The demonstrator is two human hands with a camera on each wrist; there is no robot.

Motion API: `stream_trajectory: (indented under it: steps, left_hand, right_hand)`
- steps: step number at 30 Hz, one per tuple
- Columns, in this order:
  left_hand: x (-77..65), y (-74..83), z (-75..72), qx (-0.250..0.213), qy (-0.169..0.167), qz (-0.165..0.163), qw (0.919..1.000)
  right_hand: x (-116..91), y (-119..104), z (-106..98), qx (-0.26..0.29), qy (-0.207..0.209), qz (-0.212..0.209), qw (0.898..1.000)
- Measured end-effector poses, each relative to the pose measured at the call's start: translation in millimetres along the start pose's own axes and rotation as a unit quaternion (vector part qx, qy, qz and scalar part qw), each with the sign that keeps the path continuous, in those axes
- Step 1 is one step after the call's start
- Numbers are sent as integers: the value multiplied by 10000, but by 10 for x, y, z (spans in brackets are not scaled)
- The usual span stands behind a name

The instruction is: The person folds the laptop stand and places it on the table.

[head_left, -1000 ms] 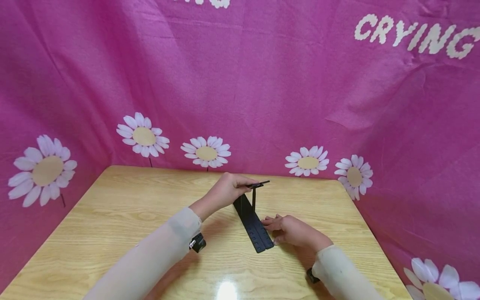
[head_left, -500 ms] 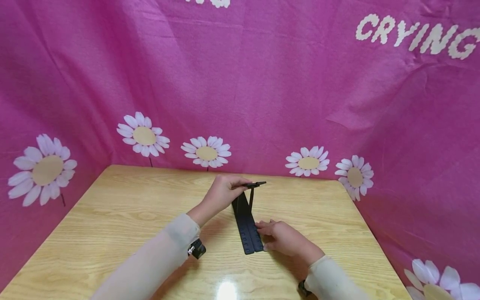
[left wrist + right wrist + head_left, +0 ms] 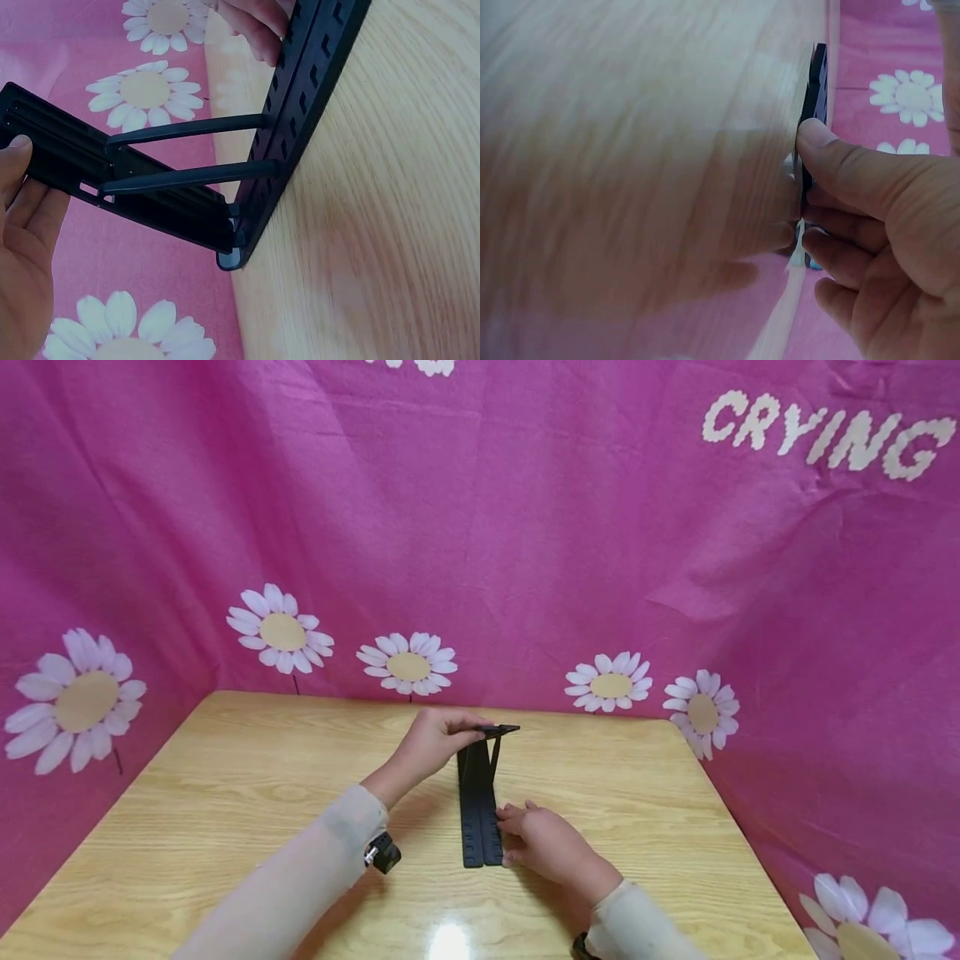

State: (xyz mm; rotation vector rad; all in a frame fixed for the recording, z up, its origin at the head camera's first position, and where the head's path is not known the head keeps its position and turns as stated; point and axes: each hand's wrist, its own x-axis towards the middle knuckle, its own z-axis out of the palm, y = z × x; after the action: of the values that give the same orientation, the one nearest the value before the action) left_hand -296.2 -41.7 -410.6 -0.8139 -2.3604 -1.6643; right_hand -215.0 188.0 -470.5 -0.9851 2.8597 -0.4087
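A black folding stand (image 3: 480, 810) with a slotted base lies lengthwise on the table. Its upper panel (image 3: 56, 142) is tilted up from the hinge at the far end, and two slim struts (image 3: 187, 178) link panel and base. My left hand (image 3: 431, 747) pinches the raised panel's edge, thumb (image 3: 15, 154) on one face and fingers behind. My right hand (image 3: 551, 843) rests beside the base, fingertips and thumb touching its right edge near the front. From the right wrist view the base (image 3: 817, 82) shows edge-on, partly hidden by my thumb (image 3: 825, 142).
The wooden table (image 3: 285, 777) stretches around the stand to its back edge. Behind and at both sides hangs a pink cloth (image 3: 480, 527) printed with daisies and white letters. Black cameras, like the left one (image 3: 384, 853), sit on both wrists.
The stand's near end has swung left, so the base now runs nearly straight away from me. Both hands have shifted left with it, and the panel stays raised.
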Motion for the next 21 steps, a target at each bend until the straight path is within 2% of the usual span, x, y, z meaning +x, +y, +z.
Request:
stream_trajectory:
  steps: [7, 14, 18, 21]
  left_hand:
    - [-7, -33, -55, -303, -57, -288, 9991]
    - [-12, -57, -89, -588, -70, -360, 9976]
    - [-18, -54, -117, -685, -108, -382, 9969]
    - [-43, -65, -131, -483, -128, -441, 9978]
  right_hand:
    - [48, -95, 68, -251, 160, 150, 9994]
    - [59, -163, 123, -172, 294, 194, 9992]
    - [76, -86, 45, 485, 64, 283, 9984]
    - [104, 25, -8, 1219, -109, 304, 9920]
